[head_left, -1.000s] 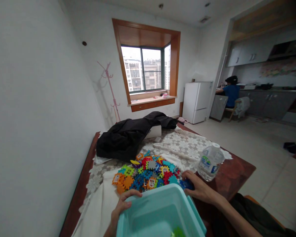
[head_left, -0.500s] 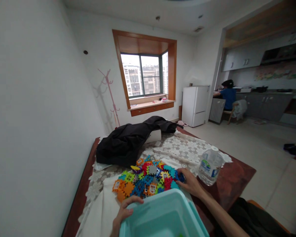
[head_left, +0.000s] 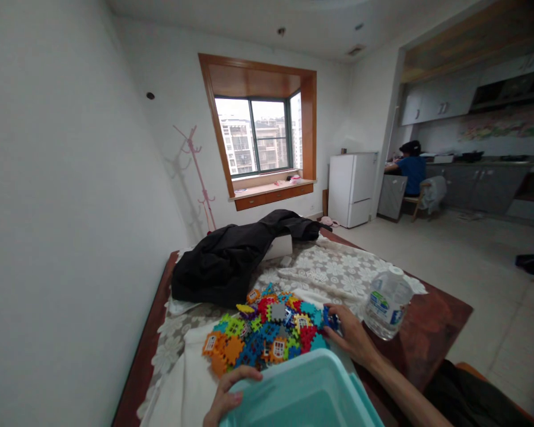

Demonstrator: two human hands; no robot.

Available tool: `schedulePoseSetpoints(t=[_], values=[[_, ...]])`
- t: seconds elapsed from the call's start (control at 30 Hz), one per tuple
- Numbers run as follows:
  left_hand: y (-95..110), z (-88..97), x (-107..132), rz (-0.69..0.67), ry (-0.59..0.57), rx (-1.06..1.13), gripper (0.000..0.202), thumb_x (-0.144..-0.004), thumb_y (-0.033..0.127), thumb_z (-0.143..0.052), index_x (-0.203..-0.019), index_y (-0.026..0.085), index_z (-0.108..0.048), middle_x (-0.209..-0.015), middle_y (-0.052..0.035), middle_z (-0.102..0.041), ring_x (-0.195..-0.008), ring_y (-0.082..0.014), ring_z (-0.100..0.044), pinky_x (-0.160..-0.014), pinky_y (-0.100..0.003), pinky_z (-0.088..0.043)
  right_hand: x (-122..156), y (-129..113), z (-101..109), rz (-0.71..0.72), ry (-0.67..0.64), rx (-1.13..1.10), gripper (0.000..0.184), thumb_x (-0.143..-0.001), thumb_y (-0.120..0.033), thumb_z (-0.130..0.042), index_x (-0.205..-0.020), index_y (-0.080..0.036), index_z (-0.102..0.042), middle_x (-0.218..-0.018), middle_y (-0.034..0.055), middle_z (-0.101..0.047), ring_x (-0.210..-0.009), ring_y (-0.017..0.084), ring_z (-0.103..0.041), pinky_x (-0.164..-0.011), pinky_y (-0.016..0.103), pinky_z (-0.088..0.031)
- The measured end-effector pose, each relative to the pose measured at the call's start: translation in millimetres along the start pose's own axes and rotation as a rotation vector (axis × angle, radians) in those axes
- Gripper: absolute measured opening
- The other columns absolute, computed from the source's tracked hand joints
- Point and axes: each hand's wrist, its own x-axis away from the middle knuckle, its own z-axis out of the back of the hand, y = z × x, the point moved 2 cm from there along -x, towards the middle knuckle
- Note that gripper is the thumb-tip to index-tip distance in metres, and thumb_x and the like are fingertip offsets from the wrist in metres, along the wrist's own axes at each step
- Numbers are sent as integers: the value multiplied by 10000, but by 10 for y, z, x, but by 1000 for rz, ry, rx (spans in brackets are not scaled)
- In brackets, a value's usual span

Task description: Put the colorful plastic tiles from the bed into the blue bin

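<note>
At the table's near edge the left hand [head_left: 228, 394] still rests curled on the rim of the turquoise bin [head_left: 302, 394]. Just beyond, the right hand [head_left: 351, 338] has crept from the bin's corner to the right side of the pile of bricks [head_left: 264, 332], fingers now pinched on a blue brick [head_left: 330, 320]. A water bottle [head_left: 387, 302] stands near the right edge.

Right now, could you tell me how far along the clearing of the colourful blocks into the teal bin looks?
Early on. The pile of blocks on the lace cloth is large, and the visible part of the teal bin shows none inside. In hand: the right hand pinches a blue block at the pile's edge, while the left hand grips the bin's rim. Nearly the whole pile is left.
</note>
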Motion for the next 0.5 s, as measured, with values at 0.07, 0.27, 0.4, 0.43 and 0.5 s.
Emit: schedulePoseSetpoints(t=[0.07, 0.27, 0.4, 0.43, 0.5], values=[[11, -32, 39, 2, 22, 9, 382, -628, 458, -794, -916, 211, -828, -1075, -94, -749, -1044, -383, -651, -941, -453, -528, -58, -5, 11, -34, 5, -26, 282, -967, -430, -632, -1148, -214, -634, -1359, 130, -678, -1241, 300, -637, -1061, 476, -522], [99, -186, 103, 10, -12, 76, 353, -651, 401, -753, -934, 205, -830, -1062, -102, -773, -989, -355, -676, -924, -427, -529, -269, -29, -77, -10, -80, -68, 319, -948, -414, -626, -1185, -200, -630, -1280, 124, -703, -1191, 284, -654, -1084, 485, -509], [109, -188, 68, -7, -19, 78, 363, -618, 386, -769, -911, 184, -839, -1051, -119, -779, -1011, -363, -681, -927, -420, -528, -241, -60, -96, 39, -112, -60, 311, -953, -395, -624, -1206, -214, -621, -1374, 137, -668, -1268, 290, -628, -1138, 513, -483], [105, -183, 61, -7, -22, 78, 366, -623, 390, -769, -918, 185, -840, -1053, -118, -781, -1014, -363, -681, -923, -418, -530, -227, -68, -90, 51, -119, -60, 312, -956, -401, -625, -1206, -216, -618, -1387, 141, -661, -1285, 293, -622, -1146, 518, -479], [98, -172, 55, -7, -29, 76, 365, -624, 382, -768, -922, 185, -842, -1045, -113, -783, -1000, -356, -683, -917, -412, -531, -210, -83, -70, 71, -140, -74, 312, -969, -417, -622, -1210, -219, -613, -1408, 149, -646, -1314, 296, -610, -1156, 515, -476]])
